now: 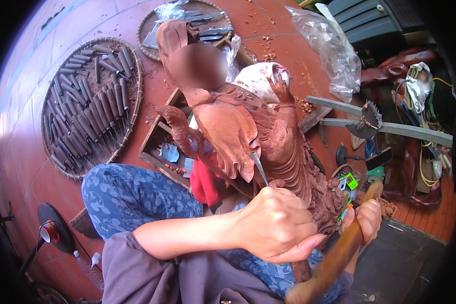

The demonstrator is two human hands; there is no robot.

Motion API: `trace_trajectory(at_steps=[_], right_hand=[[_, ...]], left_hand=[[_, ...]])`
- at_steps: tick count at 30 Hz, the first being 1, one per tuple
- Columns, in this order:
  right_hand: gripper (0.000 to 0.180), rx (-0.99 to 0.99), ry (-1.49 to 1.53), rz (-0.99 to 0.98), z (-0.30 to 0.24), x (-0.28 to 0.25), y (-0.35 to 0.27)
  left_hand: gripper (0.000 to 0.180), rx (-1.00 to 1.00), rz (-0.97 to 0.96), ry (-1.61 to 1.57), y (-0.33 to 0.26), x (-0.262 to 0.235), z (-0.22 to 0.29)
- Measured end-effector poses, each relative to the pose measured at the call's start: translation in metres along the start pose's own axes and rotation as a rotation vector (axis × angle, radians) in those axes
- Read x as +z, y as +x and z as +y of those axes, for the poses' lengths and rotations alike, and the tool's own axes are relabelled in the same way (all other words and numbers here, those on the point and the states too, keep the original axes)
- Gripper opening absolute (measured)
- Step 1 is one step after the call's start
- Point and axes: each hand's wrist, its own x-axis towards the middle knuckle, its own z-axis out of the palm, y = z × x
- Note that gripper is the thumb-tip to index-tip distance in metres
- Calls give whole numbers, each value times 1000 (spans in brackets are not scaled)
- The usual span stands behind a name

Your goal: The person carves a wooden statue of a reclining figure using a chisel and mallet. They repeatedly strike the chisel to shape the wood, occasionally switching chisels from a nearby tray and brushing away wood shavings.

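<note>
A carved reddish-brown wooden statue [225, 126] of a robed figure leans across the middle of the view, its head at the far end. My left hand [278, 225] is closed around a chisel [259, 168]. The chisel's metal blade points away from me, its tip at the edge of a carved fold on the statue. Its wooden handle shows below my fist. To the right, my right hand [368, 220] grips a wooden mallet [334, 261], whose thick end is blurred and lies close to the chisel's handle.
A round woven tray [137, 109] of several wood-handled chisels lies at left, another tray [143, 43] with flat blades behind it. A wooden crate [159, 164] stands beside the statue. Clear plastic sheeting [327, 48] and a metal clamp [410, 133] are at right; wood chips litter the floor.
</note>
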Motion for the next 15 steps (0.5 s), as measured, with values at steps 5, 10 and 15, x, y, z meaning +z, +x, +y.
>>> trace_trajectory(at_steps=[5, 10, 15], right_hand=[[28, -1, 95, 59, 5, 3, -4], [30, 1, 110, 53, 8, 6, -9], [29, 19, 13, 59, 2, 6, -7]], left_hand=[[26, -14, 49, 55, 3, 5, -2], [26, 2, 66, 95, 2, 9, -5], [29, 19, 18, 58, 0, -1, -5]])
